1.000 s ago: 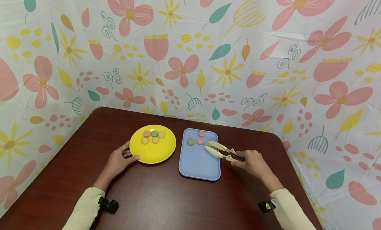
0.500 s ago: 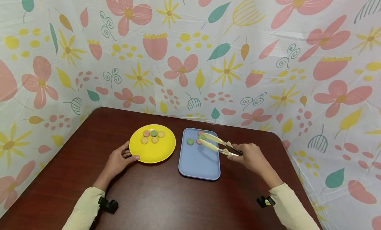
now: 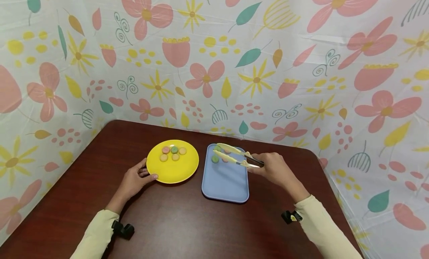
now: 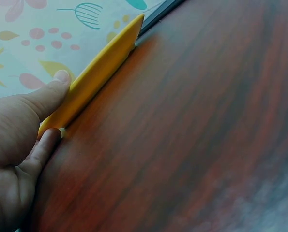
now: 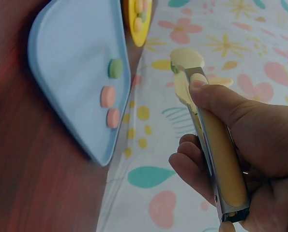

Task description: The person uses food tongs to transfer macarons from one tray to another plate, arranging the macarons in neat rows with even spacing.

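Note:
In the head view my left hand [image 3: 133, 182] holds the near-left rim of a yellow plate [image 3: 177, 173], thumb on top and fingers beneath. The left wrist view shows the same grip on the plate's edge [image 4: 98, 79]. My right hand [image 3: 274, 171] grips a pair of tongs [image 3: 228, 158] with cream tips. A green macaron [image 3: 217, 148] is between those tips, raised above the blue tray [image 3: 224, 184]. On the tray lie a green macaron [image 5: 115, 68] and two pink macarons [image 5: 107, 96], partly hidden behind the tongs in the head view.
Several macarons [image 3: 175, 157], pink, green and cream, sit on the back half of the plate. Plate and tray stand apart on a dark wooden table [image 3: 174, 221]. A flower-print cloth [image 3: 207, 102] hangs behind the table and along its sides.
My right hand has carried the tongs up and leftward, lifting the green macaron from the tray's right side to above its back left. The left hand and plate stay put.

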Motion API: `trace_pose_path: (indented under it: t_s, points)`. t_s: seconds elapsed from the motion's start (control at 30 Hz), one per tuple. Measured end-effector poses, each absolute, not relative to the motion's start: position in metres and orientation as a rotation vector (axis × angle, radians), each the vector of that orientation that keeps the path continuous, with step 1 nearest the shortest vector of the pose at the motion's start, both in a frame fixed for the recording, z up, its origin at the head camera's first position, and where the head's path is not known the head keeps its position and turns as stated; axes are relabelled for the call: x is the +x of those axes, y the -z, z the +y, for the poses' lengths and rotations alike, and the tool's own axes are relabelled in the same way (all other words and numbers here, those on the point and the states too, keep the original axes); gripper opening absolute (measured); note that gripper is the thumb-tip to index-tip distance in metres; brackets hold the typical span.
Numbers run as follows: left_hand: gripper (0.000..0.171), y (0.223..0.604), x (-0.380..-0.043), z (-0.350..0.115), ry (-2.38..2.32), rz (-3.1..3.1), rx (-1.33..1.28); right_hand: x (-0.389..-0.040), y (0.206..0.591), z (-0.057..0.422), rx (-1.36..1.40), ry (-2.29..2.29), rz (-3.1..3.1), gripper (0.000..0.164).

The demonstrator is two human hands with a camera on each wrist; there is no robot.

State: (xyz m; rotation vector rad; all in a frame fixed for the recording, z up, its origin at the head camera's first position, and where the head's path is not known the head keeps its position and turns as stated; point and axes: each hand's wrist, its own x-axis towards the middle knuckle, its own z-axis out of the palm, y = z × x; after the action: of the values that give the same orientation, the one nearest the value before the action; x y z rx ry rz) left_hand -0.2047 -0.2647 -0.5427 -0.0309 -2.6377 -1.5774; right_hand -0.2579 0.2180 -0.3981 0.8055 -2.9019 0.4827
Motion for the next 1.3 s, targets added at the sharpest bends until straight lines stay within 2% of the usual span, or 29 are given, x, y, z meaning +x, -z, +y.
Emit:
trace_pose_path:
  t_s: [0.8,1.07,1.3]
  points:
    - [0.093,0.543,-0.205,-0.267,1.587,-2.632,-0.044,-0.288,0.412,0.150,0.904,-0.561,-2.925,0.061]
    - [0.094,0.545,-0.206,-0.268,1.575,-2.635,-0.040,-0.296,0.427,0.134,1.063,-0.569,-2.841,0.054]
    - [0.094,0.546,-0.207,-0.268,1.588,-2.635,-0.044,-0.295,0.441,0.123,1.053,-0.496,-2.898,0.053]
